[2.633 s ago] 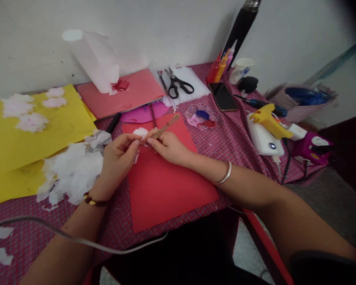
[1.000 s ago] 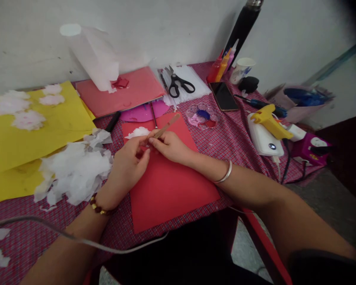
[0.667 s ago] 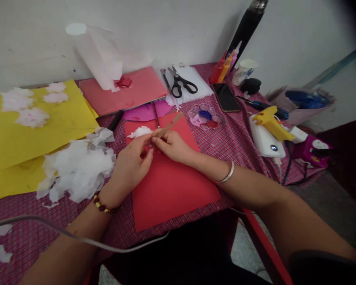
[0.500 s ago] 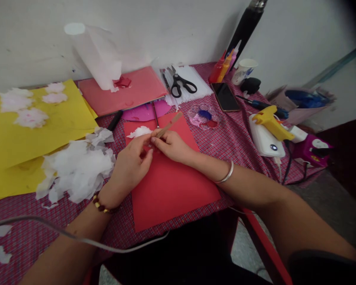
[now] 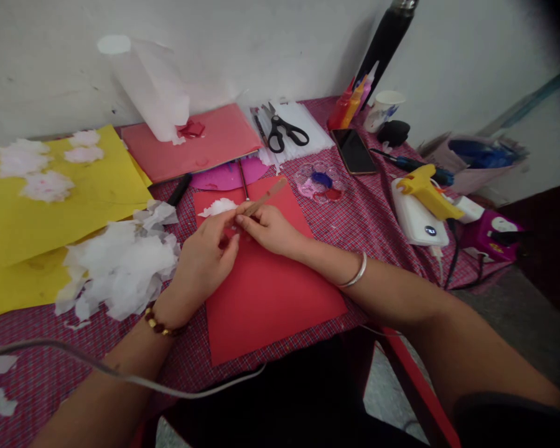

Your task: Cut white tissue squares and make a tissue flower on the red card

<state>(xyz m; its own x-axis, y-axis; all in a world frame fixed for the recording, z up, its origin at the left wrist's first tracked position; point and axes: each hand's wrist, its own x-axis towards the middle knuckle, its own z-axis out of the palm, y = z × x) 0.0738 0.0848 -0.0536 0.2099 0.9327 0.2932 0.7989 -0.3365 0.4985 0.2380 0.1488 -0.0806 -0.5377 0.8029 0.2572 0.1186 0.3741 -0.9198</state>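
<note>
Over the upper part of a red sheet [image 5: 270, 298], my right hand [image 5: 271, 229] pinches a thin, flat brownish stick [image 5: 269, 194] that points up and to the right. My left hand [image 5: 208, 252] meets it at the fingertips, its fingers curled; what they hold, if anything, is too small to make out. Crumpled white paper [image 5: 218, 206] lies just beyond my left hand on the red sheet. A brush [image 5: 243, 179] rests behind the hands, its lower end close to my right fingers.
Torn white paper [image 5: 121, 267] is heaped at the left beside yellow sheets [image 5: 112, 162]. Black scissors [image 5: 280, 134], a paint palette [image 5: 321, 182] and a phone [image 5: 353, 151] lie behind. A yellow glue gun [image 5: 429, 191] sits at the right. A white cable [image 5: 135, 377] crosses the front left.
The view has shifted very slightly. Both hands stay together in nearly the same place, the stick still in my right hand.
</note>
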